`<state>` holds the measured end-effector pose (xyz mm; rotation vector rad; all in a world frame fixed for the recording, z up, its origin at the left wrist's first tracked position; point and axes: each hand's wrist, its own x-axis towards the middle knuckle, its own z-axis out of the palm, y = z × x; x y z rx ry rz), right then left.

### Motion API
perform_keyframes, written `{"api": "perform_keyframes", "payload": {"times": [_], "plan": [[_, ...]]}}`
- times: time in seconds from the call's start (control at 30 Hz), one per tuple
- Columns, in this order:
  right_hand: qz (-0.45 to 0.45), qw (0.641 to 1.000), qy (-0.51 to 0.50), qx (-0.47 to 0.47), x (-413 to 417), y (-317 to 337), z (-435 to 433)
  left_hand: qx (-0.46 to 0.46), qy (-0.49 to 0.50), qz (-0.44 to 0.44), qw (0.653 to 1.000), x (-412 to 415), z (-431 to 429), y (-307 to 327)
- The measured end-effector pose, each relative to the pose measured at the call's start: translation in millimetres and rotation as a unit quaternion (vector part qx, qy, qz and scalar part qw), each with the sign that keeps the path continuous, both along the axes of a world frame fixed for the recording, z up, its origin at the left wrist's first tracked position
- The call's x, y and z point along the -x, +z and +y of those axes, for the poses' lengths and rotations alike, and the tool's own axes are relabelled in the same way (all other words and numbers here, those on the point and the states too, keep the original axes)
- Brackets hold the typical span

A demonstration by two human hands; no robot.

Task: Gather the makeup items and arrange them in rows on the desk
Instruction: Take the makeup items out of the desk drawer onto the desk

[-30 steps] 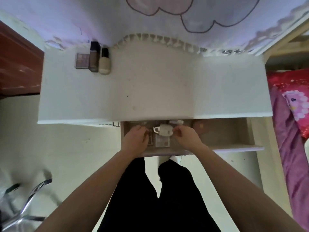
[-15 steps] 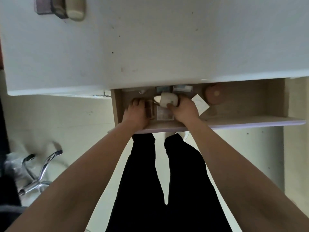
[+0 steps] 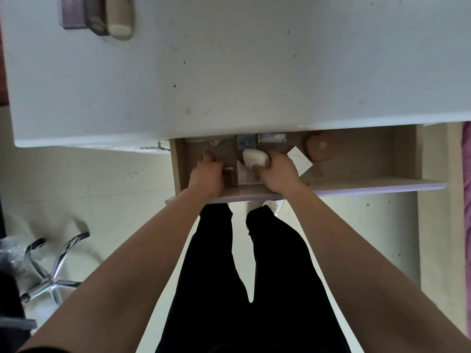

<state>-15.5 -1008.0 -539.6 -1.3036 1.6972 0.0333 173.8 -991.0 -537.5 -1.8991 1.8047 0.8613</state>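
Both my hands are inside the open wooden drawer (image 3: pixel 369 184) under the white desk (image 3: pixel 229 72). My right hand (image 3: pixel 277 173) grips a white rounded makeup item (image 3: pixel 254 157), lifted a little above a pale flat palette (image 3: pixel 246 175). My left hand (image 3: pixel 207 174) is curled over a small brown box (image 3: pixel 229 175); I cannot tell whether it grips it. On the desk's far left corner three items lie side by side: a purple palette (image 3: pixel 72 12), a dark bottle (image 3: pixel 95 16) and a beige foundation bottle (image 3: pixel 119 17).
The drawer also holds a round brown compact (image 3: pixel 319 147), a white paper slip (image 3: pixel 299 160), a grey-blue square (image 3: pixel 246 141) and a pale box (image 3: pixel 271 138) at the back. A chrome chair base (image 3: pixel 53 271) stands on the floor at left. Pink bedding (image 3: pixel 467 159) lies at right.
The camera has tipped further down toward the drawer. My right hand has closed round the white item and raised it slightly; my left hand has shifted a little within the drawer.
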Motion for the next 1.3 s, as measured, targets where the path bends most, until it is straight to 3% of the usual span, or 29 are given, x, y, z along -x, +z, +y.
{"api": "perform_keyframes", "payload": {"times": [0.2,0.5,0.73,0.93,1.1,1.3], "plan": [[-0.015,0.999,-0.050,0.016,4,52,4,0.112,0.116,0.092,0.983,-5,22,51],[-0.141,0.979,-0.141,0.030,-43,131,-14,0.219,0.294,0.174,0.914,-56,10,137],[-0.158,0.980,-0.115,0.038,-113,149,-59,0.231,0.473,0.241,0.815,-131,-43,159],[-0.166,0.964,-0.206,0.015,-174,140,-89,0.186,0.536,0.278,0.775,-208,-94,138],[-0.159,0.953,-0.258,-0.004,-229,122,-121,0.156,0.537,0.294,0.775,-263,-140,120],[-0.172,0.941,-0.292,-0.003,-273,110,-147,0.168,0.483,0.255,0.820,-298,-182,103]]}}
